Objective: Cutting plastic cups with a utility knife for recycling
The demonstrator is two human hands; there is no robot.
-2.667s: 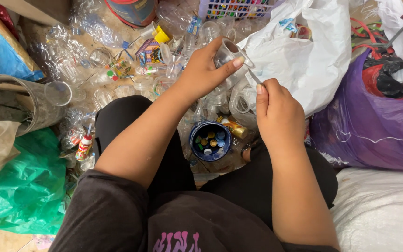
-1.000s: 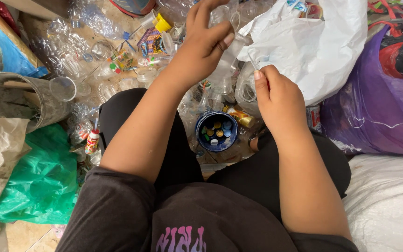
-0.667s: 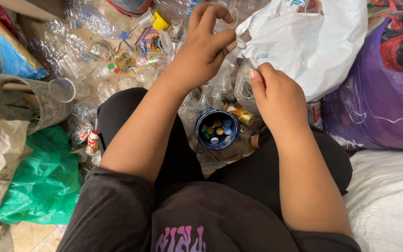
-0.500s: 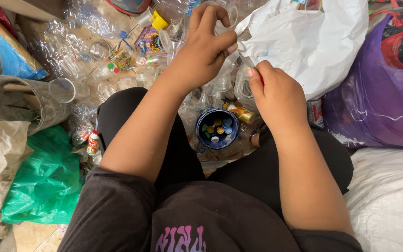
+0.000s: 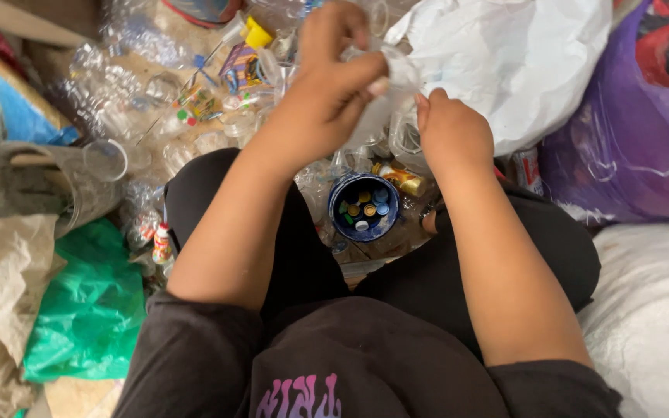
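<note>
Site: informal recycling sorting spot, floor level. Evidence: heap of crushed clear plastic bottles (image 5: 118, 93); blue tub of loose bottle caps (image 5: 364, 207); stuffed white sack (image 5: 505, 62), purple bag (image 5: 621, 155), green bag (image 5: 79, 310); worker seated among them.

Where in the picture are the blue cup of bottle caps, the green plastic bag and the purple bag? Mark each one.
blue cup (image 5: 352, 230): head view, on its front rim.
green plastic bag (image 5: 87, 310): head view, on its crumpled middle.
purple bag (image 5: 629, 147): head view, on its smooth side.
</note>
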